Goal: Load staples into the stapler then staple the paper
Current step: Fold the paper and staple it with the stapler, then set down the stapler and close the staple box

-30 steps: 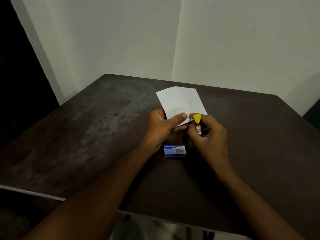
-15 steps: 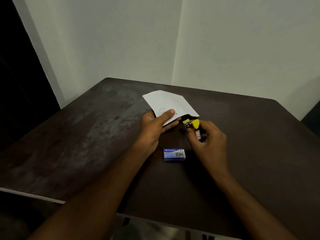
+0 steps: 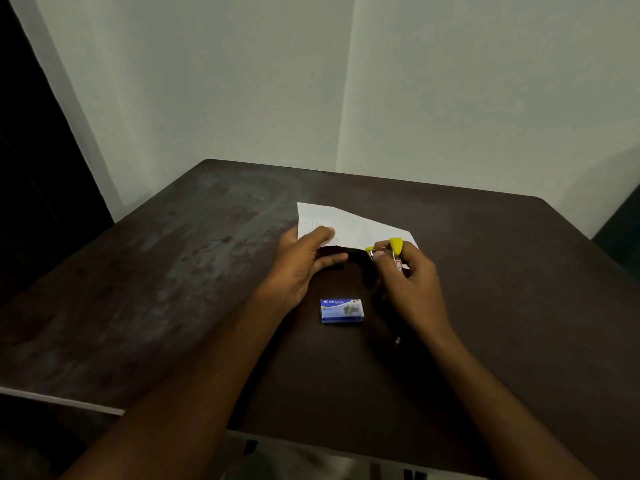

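A white sheet of paper (image 3: 349, 225) is held a little above the dark table, with my left hand (image 3: 304, 259) pinching its near-left edge between thumb and fingers. My right hand (image 3: 407, 275) grips a small yellow stapler (image 3: 394, 247), whose metal jaws sit at the paper's near-right edge. A blue staple box (image 3: 342, 310) lies flat on the table between my two wrists, closer to me than the paper.
The dark brown table (image 3: 173, 271) fills most of the view and meets pale walls at the back. A tiny metal piece (image 3: 398, 340) lies on the table by my right forearm. The table's near edge runs below my forearms.
The paper has turned and shifted left in my left hand, so it now lies wider across. The stapler has come off the sheet's corner and now sits at its near-right edge.
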